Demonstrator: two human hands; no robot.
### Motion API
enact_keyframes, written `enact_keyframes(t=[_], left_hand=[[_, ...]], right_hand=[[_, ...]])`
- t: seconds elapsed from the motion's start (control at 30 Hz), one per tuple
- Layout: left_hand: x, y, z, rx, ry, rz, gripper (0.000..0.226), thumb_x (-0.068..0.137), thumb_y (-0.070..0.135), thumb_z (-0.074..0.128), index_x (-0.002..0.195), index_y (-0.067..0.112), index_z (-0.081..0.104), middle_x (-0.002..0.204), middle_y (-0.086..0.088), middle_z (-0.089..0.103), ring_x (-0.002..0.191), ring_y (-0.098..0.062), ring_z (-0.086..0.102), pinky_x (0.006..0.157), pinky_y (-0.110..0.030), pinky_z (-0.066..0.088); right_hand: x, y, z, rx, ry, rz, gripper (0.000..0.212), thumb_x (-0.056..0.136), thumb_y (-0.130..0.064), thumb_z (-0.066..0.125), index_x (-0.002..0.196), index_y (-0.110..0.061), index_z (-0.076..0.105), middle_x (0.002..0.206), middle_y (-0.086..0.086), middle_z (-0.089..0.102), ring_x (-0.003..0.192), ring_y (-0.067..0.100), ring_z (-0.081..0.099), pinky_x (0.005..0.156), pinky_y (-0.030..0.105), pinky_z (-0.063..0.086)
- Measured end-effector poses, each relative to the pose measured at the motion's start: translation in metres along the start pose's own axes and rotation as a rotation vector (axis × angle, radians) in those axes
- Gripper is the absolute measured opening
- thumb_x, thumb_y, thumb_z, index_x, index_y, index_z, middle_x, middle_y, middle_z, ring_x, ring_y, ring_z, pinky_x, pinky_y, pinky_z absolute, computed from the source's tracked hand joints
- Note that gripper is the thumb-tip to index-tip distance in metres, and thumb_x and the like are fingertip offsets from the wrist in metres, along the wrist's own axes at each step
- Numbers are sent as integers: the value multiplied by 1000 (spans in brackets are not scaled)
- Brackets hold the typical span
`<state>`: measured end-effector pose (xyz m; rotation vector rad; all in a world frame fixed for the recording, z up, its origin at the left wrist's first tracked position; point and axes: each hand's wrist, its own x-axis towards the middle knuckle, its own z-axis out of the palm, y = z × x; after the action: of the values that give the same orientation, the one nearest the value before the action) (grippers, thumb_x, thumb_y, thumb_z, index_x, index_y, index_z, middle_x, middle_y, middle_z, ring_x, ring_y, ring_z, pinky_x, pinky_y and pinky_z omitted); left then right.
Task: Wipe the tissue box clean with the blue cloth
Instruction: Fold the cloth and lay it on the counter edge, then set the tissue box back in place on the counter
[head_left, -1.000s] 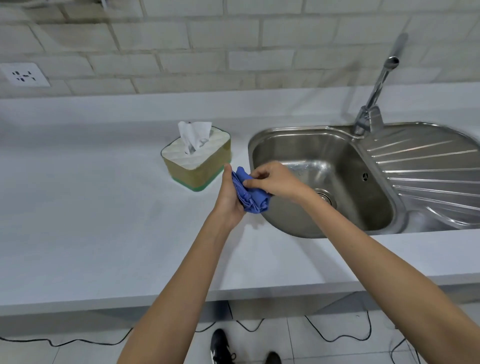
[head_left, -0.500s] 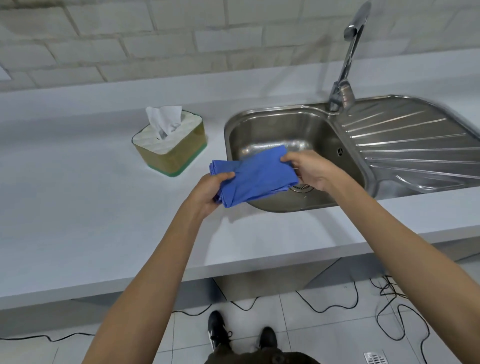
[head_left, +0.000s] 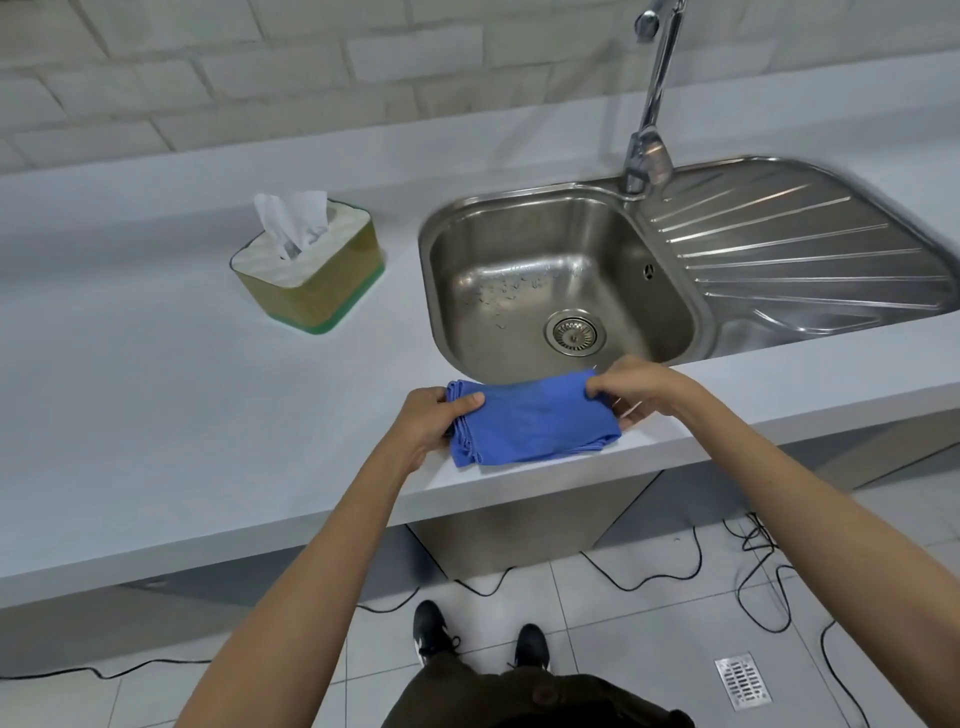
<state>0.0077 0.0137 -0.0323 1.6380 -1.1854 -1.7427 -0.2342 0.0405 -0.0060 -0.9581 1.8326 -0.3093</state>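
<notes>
The blue cloth (head_left: 530, 423) is folded into a flat rectangle and held over the front edge of the counter, just in front of the sink. My left hand (head_left: 434, 418) pinches its left edge and my right hand (head_left: 641, 389) pinches its upper right corner. The tissue box (head_left: 311, 270), olive with a pale top, a green base rim and a white tissue sticking up, stands on the counter to the far left of my hands, apart from the cloth.
A steel sink (head_left: 561, 291) with a drainboard (head_left: 800, 244) and a tall tap (head_left: 652, 98) fills the right side of the white counter (head_left: 156, 415). Black cables (head_left: 748, 561) lie on the tiled floor beside my shoes.
The bunched cloth was spread out and folded flat between both hands, and the hands have drawn back from above the sink to the counter's front edge.
</notes>
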Motion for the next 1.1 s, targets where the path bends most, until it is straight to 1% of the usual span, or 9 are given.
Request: enact_keyframes(t=[0.13,0.2,0.33,0.47,0.57,0.8,0.93,1.0,1.1], left_hand=[[5,-7,7,318,200,97,33,80,27,73,65,11,49,69,-3,55,61,-18,53,48,-20,46],[5,-10,10,537,312,180,30,79,34,73,80,10,55,76,-2,55,73,-23,54,61,-28,43],[2,-11,10,672,401,184,57,77,44,72,119,12,52,107,-7,65,98,-28,63,78,-34,48],[4,-2,0,469,406,206,55,83,45,64,124,11,49,119,-13,64,103,-31,63,92,-41,52],[6,18,-15,154,453,197,48,91,37,56,128,9,45,117,-16,63,86,-28,65,88,-38,54],[23,51,-77,-411,577,154,47,97,21,43,140,8,27,88,-4,52,61,-17,49,68,-33,50],[39,67,-114,-476,592,115,56,96,26,41,146,11,20,141,-16,40,92,-27,58,78,-31,48],[49,74,-126,-471,573,84,54,95,29,39,144,10,24,143,-16,39,118,-33,53,79,-33,49],[64,87,-142,-475,522,55,49,94,28,37,140,10,32,139,-14,45,116,-31,54,80,-37,50]], right_hand=[[10,7,4,-90,72,-42,13,77,-9,61,73,-4,50,68,15,51,58,28,52,58,33,55],[11,7,4,-210,133,-73,20,72,-12,66,65,-9,49,65,16,54,61,29,54,65,37,56],[13,1,-2,-249,178,-94,20,68,-18,70,72,-16,50,66,2,53,60,16,51,46,23,46],[24,-23,-3,-149,276,-251,25,74,-25,66,96,-19,57,80,-5,56,74,16,53,63,24,42],[34,-59,6,-26,257,-374,30,79,-25,63,108,-17,61,88,-1,61,84,17,56,78,28,44],[64,-161,43,238,94,-466,27,90,-22,57,115,-14,59,98,5,57,78,13,54,56,19,40],[85,-214,63,330,37,-447,41,91,-29,53,129,-13,51,115,5,55,103,18,54,80,26,47],[94,-234,70,352,18,-423,39,92,-31,49,128,-15,50,119,4,53,109,19,51,92,35,41],[108,-260,81,377,16,-399,38,94,-32,43,129,-17,46,121,5,48,106,19,46,97,37,38]])
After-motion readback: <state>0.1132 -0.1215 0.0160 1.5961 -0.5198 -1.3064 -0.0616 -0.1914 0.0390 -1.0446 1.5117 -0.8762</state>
